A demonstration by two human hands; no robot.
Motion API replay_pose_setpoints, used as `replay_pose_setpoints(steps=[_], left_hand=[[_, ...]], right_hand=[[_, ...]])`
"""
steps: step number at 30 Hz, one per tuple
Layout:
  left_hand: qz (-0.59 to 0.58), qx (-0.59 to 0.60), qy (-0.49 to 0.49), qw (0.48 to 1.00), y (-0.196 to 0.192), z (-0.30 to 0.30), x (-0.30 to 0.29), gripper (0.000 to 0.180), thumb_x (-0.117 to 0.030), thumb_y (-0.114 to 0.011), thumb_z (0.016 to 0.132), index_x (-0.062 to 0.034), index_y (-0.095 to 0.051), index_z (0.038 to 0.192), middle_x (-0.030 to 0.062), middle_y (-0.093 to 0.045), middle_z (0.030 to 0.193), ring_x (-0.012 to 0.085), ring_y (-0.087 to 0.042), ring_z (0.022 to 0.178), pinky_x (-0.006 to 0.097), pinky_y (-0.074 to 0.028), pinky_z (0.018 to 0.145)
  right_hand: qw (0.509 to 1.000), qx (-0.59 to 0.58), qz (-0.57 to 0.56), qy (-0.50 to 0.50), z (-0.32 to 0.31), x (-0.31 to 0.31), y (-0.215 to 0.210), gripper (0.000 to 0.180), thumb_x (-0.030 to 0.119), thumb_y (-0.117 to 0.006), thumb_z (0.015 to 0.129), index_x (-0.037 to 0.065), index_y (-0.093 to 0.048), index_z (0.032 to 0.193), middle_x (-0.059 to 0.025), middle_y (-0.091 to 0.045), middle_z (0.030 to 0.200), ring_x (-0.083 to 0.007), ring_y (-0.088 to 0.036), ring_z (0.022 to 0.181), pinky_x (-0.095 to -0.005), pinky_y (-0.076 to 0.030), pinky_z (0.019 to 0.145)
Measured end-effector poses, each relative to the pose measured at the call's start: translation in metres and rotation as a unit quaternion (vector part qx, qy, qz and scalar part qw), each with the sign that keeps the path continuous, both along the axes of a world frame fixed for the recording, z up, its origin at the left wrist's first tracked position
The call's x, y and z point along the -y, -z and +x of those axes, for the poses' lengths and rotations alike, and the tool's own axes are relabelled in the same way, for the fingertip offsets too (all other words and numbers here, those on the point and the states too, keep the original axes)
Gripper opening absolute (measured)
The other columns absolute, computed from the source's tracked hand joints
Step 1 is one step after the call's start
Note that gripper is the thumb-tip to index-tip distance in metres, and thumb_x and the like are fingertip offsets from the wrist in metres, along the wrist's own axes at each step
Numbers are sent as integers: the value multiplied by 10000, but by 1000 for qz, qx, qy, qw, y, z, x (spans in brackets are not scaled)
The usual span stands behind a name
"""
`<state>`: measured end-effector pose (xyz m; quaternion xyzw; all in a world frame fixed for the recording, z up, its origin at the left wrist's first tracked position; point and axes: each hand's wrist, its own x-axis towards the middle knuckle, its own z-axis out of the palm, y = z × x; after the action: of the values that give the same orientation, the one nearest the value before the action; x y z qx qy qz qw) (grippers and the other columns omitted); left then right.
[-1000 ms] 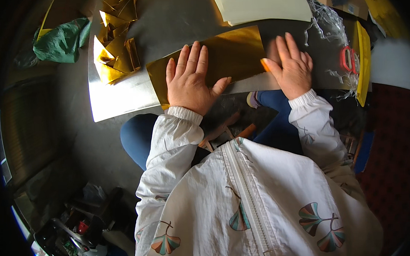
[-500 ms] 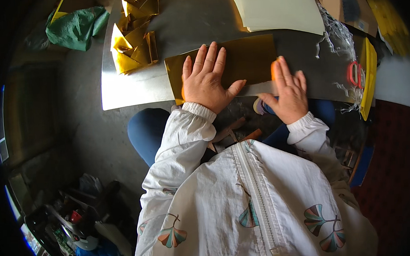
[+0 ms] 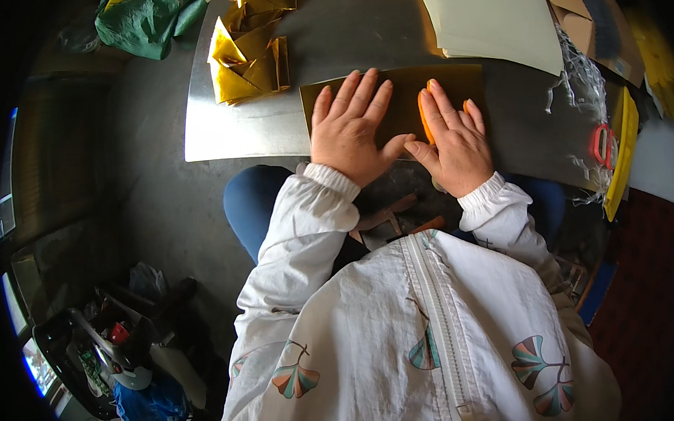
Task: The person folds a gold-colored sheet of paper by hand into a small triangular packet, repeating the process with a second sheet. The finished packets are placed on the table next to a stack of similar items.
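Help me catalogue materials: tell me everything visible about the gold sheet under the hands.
The gold sheet is long, smooth, perhaps foil paper, dark brownish here. It lies roughly flat on the table, by the near edge, long side running left to right. The left hand and right hand rest on it, hiding much of its near side.

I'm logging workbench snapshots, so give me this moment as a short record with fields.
Left hand: palm down, fingers spread, on the gold sheet
Right hand: palm down over the sheet's right part
Thumbs: tips close together
Table, left: folded gold pieces
Table, far right: pale stacked sheets
Table, right edge: red-handled scissors, yellow strip
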<state>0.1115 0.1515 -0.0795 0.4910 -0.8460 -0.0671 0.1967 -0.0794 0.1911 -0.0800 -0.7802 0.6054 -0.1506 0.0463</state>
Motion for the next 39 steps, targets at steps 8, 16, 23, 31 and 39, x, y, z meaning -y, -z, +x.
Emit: replay_pose_setpoints(steps=[8,16,23,31,39], left_hand=[[32,113,-7,993,-5,58,-1,933,-807,-397,808,-136,-417,1456,87,-336,1542,274,-263,1444,496,-158,1167],[35,111,57,992,-2,66,-13,966,-832,-367,789,-131,-422,1451,98,-361,1527,294,-292,1432,523,-162,1162],[11,86,38,996,-4,57,-14,882,-772,-425,816,-117,-481,1404,81,-404,1498,267,-336,1404,509,-195,1144],[32,49,35,998,-8,57,-14,735,-461,-712,757,-137,-502,1381,65,-428,1483,248,-353,1398,501,-238,1132],[31,12,62,998,-4,59,-16,654,-258,-758,723,-156,-551,1335,29,-488,1432,223,-415,1358,473,-289,1123]], right_hand=[[999,-32,8,4,-7,-2,0,831,626,-503,877,33,-390,1448,-106,-324,1544,-301,-577,1043,-466,-247,1123],[999,-42,8,-5,-32,-4,-8,814,600,-548,868,28,-412,1432,-126,-338,1529,-294,-571,1064,-483,-251,1116],[997,23,-4,-73,20,11,-12,696,510,-647,818,90,-517,1358,-129,-417,1465,-280,-566,1014,-562,-294,1062],[992,15,42,-119,42,19,-9,867,540,-694,764,87,-403,1443,-113,-301,1538,-266,-544,1051,-564,-192,1125],[967,125,-87,-206,47,3,-1,484,222,-793,700,51,-642,1127,-80,-581,1238,-222,-602,937,-462,-410,1024]])
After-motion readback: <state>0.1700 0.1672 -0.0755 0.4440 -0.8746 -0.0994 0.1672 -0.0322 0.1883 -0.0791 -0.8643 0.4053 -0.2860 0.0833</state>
